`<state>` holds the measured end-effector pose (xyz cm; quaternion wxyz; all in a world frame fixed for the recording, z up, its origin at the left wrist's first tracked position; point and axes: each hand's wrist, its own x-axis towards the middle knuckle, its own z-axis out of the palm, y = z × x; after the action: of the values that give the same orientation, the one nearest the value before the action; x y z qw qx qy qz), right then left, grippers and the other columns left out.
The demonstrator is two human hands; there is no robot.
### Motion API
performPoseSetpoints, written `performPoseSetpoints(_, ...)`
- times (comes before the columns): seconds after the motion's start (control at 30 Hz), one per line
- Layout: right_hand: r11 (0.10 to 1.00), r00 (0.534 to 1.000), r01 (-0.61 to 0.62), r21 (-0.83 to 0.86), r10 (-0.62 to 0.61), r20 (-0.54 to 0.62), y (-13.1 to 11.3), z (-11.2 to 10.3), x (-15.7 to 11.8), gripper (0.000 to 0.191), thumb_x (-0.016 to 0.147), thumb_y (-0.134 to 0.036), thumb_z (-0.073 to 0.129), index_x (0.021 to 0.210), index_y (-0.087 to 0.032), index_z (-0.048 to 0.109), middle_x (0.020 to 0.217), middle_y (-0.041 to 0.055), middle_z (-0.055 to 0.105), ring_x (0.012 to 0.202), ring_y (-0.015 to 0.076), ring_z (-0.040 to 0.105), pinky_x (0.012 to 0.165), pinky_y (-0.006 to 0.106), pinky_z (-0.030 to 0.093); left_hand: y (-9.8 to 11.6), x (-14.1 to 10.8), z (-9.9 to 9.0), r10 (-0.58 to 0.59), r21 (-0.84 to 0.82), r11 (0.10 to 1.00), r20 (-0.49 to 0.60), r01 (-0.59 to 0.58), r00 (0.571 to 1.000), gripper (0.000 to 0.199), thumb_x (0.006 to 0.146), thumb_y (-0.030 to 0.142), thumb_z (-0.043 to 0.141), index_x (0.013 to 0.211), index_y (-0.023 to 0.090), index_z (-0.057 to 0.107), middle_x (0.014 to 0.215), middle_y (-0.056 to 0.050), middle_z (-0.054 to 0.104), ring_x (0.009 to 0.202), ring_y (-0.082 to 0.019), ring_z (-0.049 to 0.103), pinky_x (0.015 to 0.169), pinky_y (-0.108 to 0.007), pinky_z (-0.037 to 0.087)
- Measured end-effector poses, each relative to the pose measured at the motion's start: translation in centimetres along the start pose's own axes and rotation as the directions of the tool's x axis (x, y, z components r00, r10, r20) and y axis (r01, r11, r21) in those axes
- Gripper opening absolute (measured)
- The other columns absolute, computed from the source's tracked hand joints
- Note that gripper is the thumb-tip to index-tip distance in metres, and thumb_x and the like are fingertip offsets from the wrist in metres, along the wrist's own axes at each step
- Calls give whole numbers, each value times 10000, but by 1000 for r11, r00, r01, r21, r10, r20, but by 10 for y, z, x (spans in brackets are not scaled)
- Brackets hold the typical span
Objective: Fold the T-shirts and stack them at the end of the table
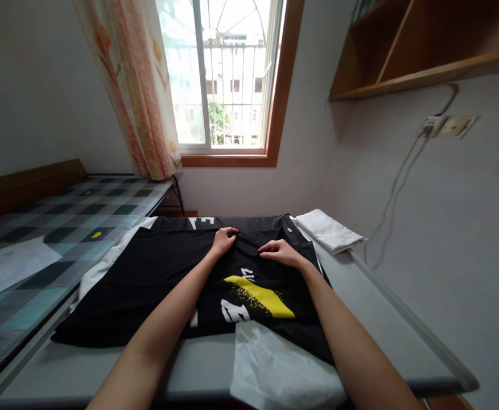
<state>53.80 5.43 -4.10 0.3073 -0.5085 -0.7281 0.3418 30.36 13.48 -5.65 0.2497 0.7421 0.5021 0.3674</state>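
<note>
A black T-shirt (164,273) with a yellow stripe and white lettering lies spread on a grey table, part of it folded over. One white sleeve (283,364) hangs toward the table's near edge. My left hand (225,242) is closed on the black cloth near the middle of the shirt's far side. To its right, my right hand (281,253) has its fingers bent together on the same cloth, beside a small raised crease. Both hands' fingertips are partly hidden in the dark fabric.
A folded white cloth (328,229) rests at the table's far right corner. The grey table (386,330) runs along the right wall. On the left stands a bed with a checked cover (116,202) and a paper sheet (10,265). Cables (396,188) hang from a wall socket.
</note>
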Motion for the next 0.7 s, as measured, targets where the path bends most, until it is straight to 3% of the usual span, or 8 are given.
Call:
performPoseSetpoints(0.17,966,950,-72,-247,-9,-312,9,1,4,350,828,-438,596,936,-154,771,926,107,665,817,197,611,796,326,489,2,-10,3,38,214,976,-41,-29,998,258,793,142,586,988,222,736,1081,-69,693,1060,-247,603,981,-403,452)
performPoseSetpoints(0.23,943,929,-100,-318,-27,-370,14,3,5,288,832,-380,611,950,-171,768,962,105,641,838,191,608,822,317,484,4,-12,3,44,294,955,-41,-30,998,267,818,156,571,1029,225,719,1103,-72,680,1088,-253,588,979,-416,440)
performPoseSetpoints(0.43,898,957,-95,-430,-37,-287,16,7,4,216,864,-296,582,873,-188,768,898,83,650,828,180,615,806,281,459,1,-11,2,5,271,963,-54,10,999,275,829,156,557,1054,222,700,1115,-65,662,1077,-239,604,965,-390,440)
performPoseSetpoints(0.57,898,951,-108,-427,-33,-309,11,6,2,215,867,-289,572,860,-181,757,896,79,648,799,170,613,770,273,454,2,-14,2,27,291,957,-127,11,992,271,829,196,591,1080,206,692,1184,-96,596,1102,-255,580,963,-394,444)
performPoseSetpoints(0.63,899,944,-112,-423,-37,-329,7,6,1,202,855,-316,596,840,-185,749,895,74,640,783,165,607,748,271,452,4,-17,2,132,330,941,-137,-81,982,251,842,246,602,1072,206,695,1226,-104,570,1140,-265,552,989,-414,423)
performPoseSetpoints(0.7,911,957,-60,-408,-63,-282,2,7,-2,210,820,-379,648,778,-192,735,850,57,633,761,162,596,717,267,447,6,-20,3,275,335,910,-49,-243,960,230,866,273,587,1058,217,701,1227,-89,590,1155,-250,544,1020,-413,397)
